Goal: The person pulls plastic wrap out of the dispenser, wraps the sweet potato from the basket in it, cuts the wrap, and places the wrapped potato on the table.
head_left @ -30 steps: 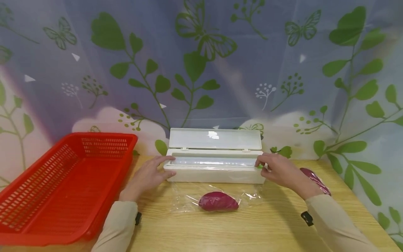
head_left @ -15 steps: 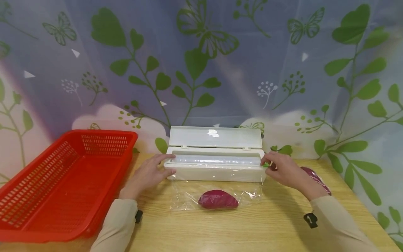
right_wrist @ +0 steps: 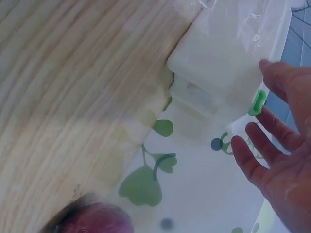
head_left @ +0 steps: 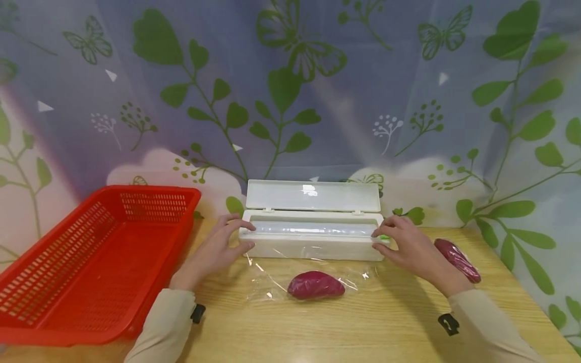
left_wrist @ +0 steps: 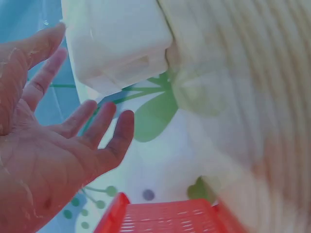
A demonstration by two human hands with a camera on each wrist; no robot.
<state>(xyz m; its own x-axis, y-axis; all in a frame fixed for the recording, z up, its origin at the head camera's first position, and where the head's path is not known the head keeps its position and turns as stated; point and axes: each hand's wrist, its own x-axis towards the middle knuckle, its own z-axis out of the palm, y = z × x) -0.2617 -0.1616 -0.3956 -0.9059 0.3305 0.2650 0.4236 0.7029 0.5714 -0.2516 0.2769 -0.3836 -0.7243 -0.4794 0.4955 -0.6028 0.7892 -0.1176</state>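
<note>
A white cling film dispenser (head_left: 313, 249) stands on the wooden table with its lid (head_left: 313, 195) raised. Inside lies a roll of clear film (head_left: 313, 229). A film sheet (head_left: 268, 282) runs over the front edge onto the table, with a purple sweet potato (head_left: 316, 285) on or under it; I cannot tell which. My left hand (head_left: 217, 251) touches the box's left end, index finger on top, thumb at the front. At the right end, my right hand (head_left: 410, 249) touches the box likewise, beside a green slider (right_wrist: 257, 103). Fingers of both hands look loosely extended.
A red plastic basket (head_left: 100, 272) stands to the left. Another purple sweet potato (head_left: 457, 259), shiny as if wrapped, lies right of my right hand. A patterned curtain (head_left: 290, 126) hangs directly behind the dispenser.
My right hand went slightly right with the green slider to the box's end; its fingers have since spread, thumb onto the front. My left hand stays at the left end.
</note>
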